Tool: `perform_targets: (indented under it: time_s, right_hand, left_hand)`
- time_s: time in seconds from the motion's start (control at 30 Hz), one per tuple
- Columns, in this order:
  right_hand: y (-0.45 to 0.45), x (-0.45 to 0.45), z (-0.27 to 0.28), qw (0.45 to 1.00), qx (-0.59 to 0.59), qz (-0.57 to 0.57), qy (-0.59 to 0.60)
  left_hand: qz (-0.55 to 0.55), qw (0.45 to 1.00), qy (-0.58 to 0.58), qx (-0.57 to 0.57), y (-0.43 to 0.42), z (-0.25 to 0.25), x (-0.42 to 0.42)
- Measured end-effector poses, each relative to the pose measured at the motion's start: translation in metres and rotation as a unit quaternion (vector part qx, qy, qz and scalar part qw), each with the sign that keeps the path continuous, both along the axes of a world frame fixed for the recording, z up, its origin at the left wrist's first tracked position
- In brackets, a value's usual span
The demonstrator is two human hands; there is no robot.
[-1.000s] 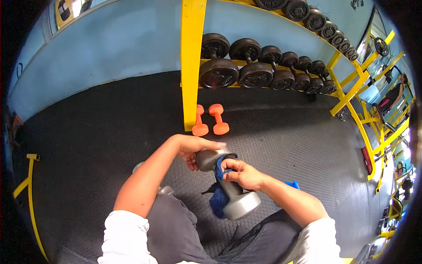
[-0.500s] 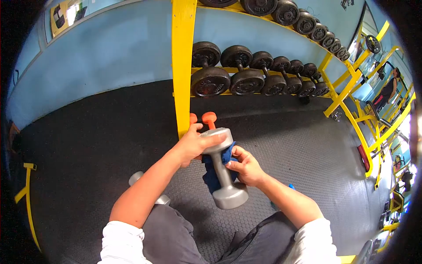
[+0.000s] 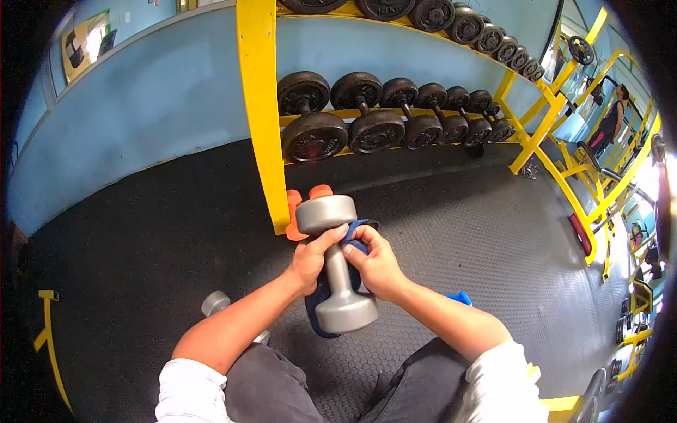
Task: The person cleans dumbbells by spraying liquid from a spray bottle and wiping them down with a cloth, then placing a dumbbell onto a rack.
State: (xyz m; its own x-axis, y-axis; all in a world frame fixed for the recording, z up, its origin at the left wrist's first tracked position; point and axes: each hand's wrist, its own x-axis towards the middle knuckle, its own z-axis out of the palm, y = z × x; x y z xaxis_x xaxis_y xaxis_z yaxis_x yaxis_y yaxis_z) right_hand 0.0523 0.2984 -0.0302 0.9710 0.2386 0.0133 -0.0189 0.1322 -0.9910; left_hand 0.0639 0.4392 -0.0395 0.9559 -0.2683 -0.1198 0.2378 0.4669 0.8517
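A grey dumbbell (image 3: 345, 312) is held up in front of my knees, tilted with its far head toward the rack. My left hand (image 3: 310, 264) is closed round the handle just below that far head. A dark blue cloth (image 3: 364, 226) wraps behind the handle and hangs down on its left side. My right hand (image 3: 377, 266) pinches the cloth against the handle, thumb on top. Both thumbs nearly meet under the far head. Partly hidden behind the dumbbell are small orange dumbbells (image 3: 293, 229) on the floor.
A yellow rack (image 3: 258, 106) carries rows of black dumbbells (image 3: 377, 132) ahead. Another grey dumbbell (image 3: 215, 303) lies on the black rubber floor (image 3: 451, 233), partly behind my left forearm. Something bright blue (image 3: 461, 298) shows beyond my right forearm. A person (image 3: 612, 123) is at the far right.
My left hand has slid from the dumbbell's far head down to its handle. The dumbbell has shifted left in view, and the cloth now sits higher by the far head.
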Motion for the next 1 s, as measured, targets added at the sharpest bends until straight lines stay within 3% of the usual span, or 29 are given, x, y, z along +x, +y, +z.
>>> perform_targets:
  time_s: [0.03,0.07,0.17,0.23,0.27,0.3,0.37,0.4,0.43,0.5,0.57,0.63,0.73,0.77,0.83,0.9,0.93,0.97,1.0]
  right_hand:
    - [-0.001,0.0,0.004,0.989,-0.128,-0.003,-0.075]
    - [-0.001,-0.004,0.006,0.982,-0.157,0.001,-0.108]
    - [-0.012,-0.017,0.03,0.983,-0.164,0.023,-0.084]
    - [-0.031,-0.024,0.062,0.967,-0.197,0.073,-0.144]
    - [-0.041,-0.031,0.078,0.963,-0.185,0.057,-0.186]
    - [-0.048,-0.035,0.086,0.957,-0.173,0.041,-0.229]
    - [-0.048,-0.041,0.087,0.936,-0.148,-0.112,-0.3]
    - [-0.047,-0.037,0.083,0.864,-0.24,-0.097,-0.432]
    - [-0.046,-0.038,0.075,0.817,-0.355,-0.014,-0.453]
    - [-0.028,-0.036,0.05,0.705,-0.431,0.098,-0.554]
    - [-0.014,-0.033,0.018,0.685,-0.435,0.134,-0.569]
    - [-0.015,-0.021,0.009,0.755,-0.318,0.12,-0.561]
    - [-0.018,-0.016,0.015,0.768,-0.271,0.099,-0.571]
    - [-0.019,-0.014,0.018,0.787,-0.259,0.092,-0.553]
    - [-0.02,-0.013,0.031,0.819,-0.249,0.05,-0.515]
    - [-0.024,-0.003,0.034,0.873,-0.241,0.021,-0.423]
    - [-0.025,0.002,0.033,0.951,-0.15,0.055,-0.265]
    - [-0.037,0.014,0.021,0.988,-0.036,0.139,-0.056]
    - [-0.042,0.018,0.01,0.971,0.116,0.176,0.116]
  left_hand:
    - [-0.009,0.999,0.006,-0.041,0.002,0.0,0.004]
    - [-0.016,0.999,-0.002,-0.04,0.003,0.0,-0.001]
    - [0.01,0.995,-0.099,-0.001,0.006,-0.004,-0.004]
    - [0.064,0.971,-0.208,0.094,0.013,0.003,-0.001]
    - [0.025,0.984,-0.174,0.017,0.018,-0.021,0.018]
    - [0.068,0.987,-0.143,0.028,0.015,0.002,0.015]
    - [0.112,0.991,-0.055,-0.049,0.016,0.0,0.028]
    - [0.153,0.982,-0.027,-0.106,0.014,0.008,0.031]
    - [0.173,0.979,0.009,-0.106,0.016,0.011,0.033]
    - [0.182,0.975,0.044,-0.12,0.017,0.017,0.031]
    - [0.171,0.984,-0.021,-0.052,0.015,0.013,0.028]
    - [0.14,0.988,-0.058,-0.04,0.009,0.025,0.015]
    - [0.119,0.981,-0.138,-0.063,0.008,0.044,0.004]
    - [0.119,0.981,-0.138,-0.062,0.01,0.053,0.001]
    - [0.09,0.977,-0.094,-0.168,0.012,0.062,-0.003]
    - [0.127,0.979,-0.082,-0.14,0.017,0.053,0.001]
    - [0.104,0.979,-0.063,-0.162,0.017,0.057,-0.002]
    - [0.08,0.979,-0.045,-0.182,0.017,0.061,-0.007]
    - [0.074,0.98,-0.048,-0.18,0.016,0.065,-0.009]
